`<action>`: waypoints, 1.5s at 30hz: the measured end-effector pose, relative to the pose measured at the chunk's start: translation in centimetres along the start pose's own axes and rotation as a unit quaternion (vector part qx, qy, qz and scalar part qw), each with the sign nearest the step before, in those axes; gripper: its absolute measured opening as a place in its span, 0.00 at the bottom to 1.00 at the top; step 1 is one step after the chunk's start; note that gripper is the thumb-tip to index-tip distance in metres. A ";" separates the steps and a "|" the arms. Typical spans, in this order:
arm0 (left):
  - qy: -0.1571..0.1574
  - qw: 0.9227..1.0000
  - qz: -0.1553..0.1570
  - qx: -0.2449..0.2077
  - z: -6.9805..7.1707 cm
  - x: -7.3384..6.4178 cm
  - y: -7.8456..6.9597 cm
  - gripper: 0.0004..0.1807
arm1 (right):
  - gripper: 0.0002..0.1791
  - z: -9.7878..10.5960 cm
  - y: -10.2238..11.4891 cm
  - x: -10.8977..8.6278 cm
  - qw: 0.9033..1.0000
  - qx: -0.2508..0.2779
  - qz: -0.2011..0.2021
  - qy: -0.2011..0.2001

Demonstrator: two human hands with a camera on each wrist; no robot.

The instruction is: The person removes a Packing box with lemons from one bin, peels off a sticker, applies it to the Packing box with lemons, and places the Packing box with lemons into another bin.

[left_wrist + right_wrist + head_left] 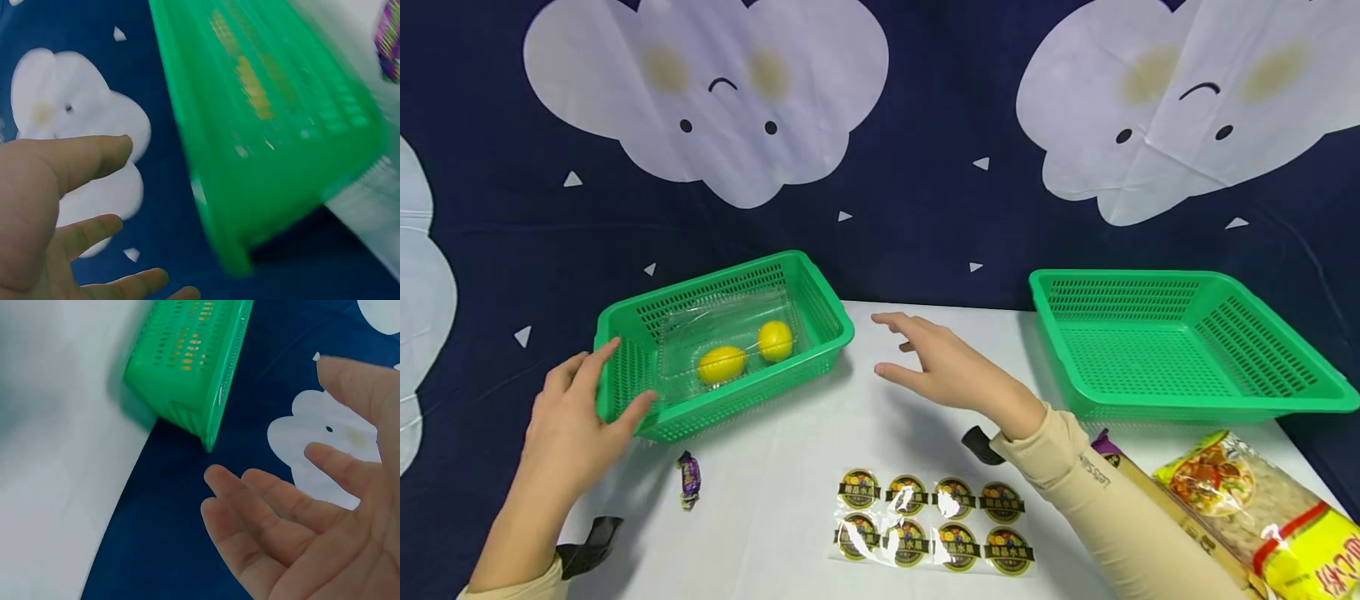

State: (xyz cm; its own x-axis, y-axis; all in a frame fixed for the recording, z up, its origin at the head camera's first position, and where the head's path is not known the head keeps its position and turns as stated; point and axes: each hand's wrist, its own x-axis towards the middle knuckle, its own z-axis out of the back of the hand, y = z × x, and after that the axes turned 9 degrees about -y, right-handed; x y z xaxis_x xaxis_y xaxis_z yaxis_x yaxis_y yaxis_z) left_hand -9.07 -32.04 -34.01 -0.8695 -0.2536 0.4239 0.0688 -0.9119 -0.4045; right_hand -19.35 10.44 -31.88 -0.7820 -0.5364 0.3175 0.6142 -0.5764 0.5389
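Note:
A green plastic basket (741,400) stands at the back left of the white table. In it lies a clear plastic box (681,333) with two yellow lemons (722,365). My left hand (568,425) is at the basket's left end, fingers spread; in the left wrist view its fingertips show apart from the green wall (250,187). Off the basket's right end hovers my right hand (940,360), its fingers loosely bent and nothing held. The right wrist view shows that palm facing the basket (181,387) across a gap.
Another green basket (1150,362) stands at the back right. Before it lie a yellow noodle packet (1262,508) and a long package (1187,525), partly behind the right sleeve. A sticker sheet (932,521) lies front centre, a purple-wrapped candy (688,480) left.

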 end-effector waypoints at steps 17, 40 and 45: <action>0.152 0.922 0.181 -0.306 -2.6 1.1 6.5 0.60 | 0.37 -4.7 2.2 9.8 0.995 0.074 -0.054 0.045; 0.154 0.850 0.219 -0.454 -3.9 0.2 7.5 0.59 | 0.49 -8.6 2.6 15.0 0.969 0.120 -0.179 0.119; 0.155 0.847 0.223 -0.456 -4.1 0.2 7.6 0.59 | 0.48 -8.9 2.6 15.6 0.961 0.123 -0.210 0.134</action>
State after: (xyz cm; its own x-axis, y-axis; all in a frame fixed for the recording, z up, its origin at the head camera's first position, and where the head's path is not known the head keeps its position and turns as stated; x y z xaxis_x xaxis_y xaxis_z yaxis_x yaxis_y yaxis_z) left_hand -10.68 -37.71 -40.34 -0.9531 -0.2809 -0.1124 0.1407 -0.0827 -0.9866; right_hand -28.98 -4.91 -32.41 -0.8797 -0.4468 -0.1630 0.1811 -0.6315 0.7539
